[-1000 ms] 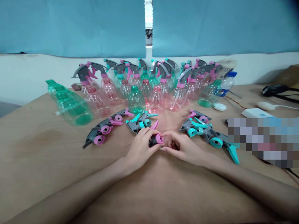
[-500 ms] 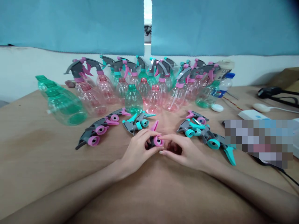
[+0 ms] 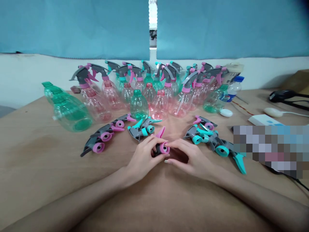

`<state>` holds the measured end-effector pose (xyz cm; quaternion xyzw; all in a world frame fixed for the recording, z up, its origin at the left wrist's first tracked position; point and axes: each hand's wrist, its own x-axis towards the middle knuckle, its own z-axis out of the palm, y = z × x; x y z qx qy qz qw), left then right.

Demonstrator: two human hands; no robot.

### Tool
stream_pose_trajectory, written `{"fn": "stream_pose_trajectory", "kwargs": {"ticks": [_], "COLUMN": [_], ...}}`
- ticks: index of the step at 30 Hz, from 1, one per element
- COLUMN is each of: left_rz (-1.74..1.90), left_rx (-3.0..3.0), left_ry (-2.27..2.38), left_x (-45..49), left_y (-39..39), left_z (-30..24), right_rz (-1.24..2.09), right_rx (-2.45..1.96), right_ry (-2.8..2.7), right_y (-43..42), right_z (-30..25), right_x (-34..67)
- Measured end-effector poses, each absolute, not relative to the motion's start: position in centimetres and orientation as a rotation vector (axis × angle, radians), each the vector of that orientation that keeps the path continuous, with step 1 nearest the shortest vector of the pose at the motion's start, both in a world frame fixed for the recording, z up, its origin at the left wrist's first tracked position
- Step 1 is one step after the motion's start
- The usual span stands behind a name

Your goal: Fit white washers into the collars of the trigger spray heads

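My left hand (image 3: 145,158) is closed around a pink and grey spray trigger head (image 3: 165,148), its thumb below and fingers above. The round pink collar faces me, and the pink lever sticks up behind my fingers. My right hand (image 3: 193,158) is at the collar from the right. Its index fingertip touches the collar's upper edge, while the thumb is apart just below; the other fingers are mostly hidden. Just beyond my left hand lie teal and grey trigger heads (image 3: 144,130). More teal and grey trigger heads (image 3: 222,150) lie beyond my right hand.
Pink and grey trigger heads (image 3: 106,136) lie at left. Behind stand several pink bottles (image 3: 159,108) and green bottles (image 3: 138,106), many with trigger heads fitted. A blue-capped bottle (image 3: 235,88), a white oval object (image 3: 226,112) and a white box (image 3: 265,120) are at right.
The view has shifted slightly, so the whole scene sits a little lower and to the right. My hands keep nearly the same hold, with the right thumb slightly further below the collar.
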<state>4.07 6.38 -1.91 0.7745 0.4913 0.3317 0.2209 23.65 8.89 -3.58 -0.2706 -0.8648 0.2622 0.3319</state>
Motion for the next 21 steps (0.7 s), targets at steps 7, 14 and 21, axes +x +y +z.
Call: {"fn": "stream_pose_trajectory", "kwargs": {"ticks": [7, 14, 21], "left_rz": [0.931, 0.926, 0.940], "left_rx": [2.163, 2.173, 2.179], "left_ry": [1.410, 1.424, 1.423], "left_x": [3.93, 4.00, 4.02], "left_y": [6.27, 6.28, 6.31], "left_z": [-2.32, -2.42, -2.19], "right_rz": [0.692, 0.700, 0.720], "right_rx": [-0.704, -0.701, -0.666], "right_ry": [-2.267, -2.271, -2.272], "right_y": [9.03, 9.13, 9.16], "right_z": [-3.79, -3.85, -3.71], "right_x": [23.69, 23.77, 23.86]}}
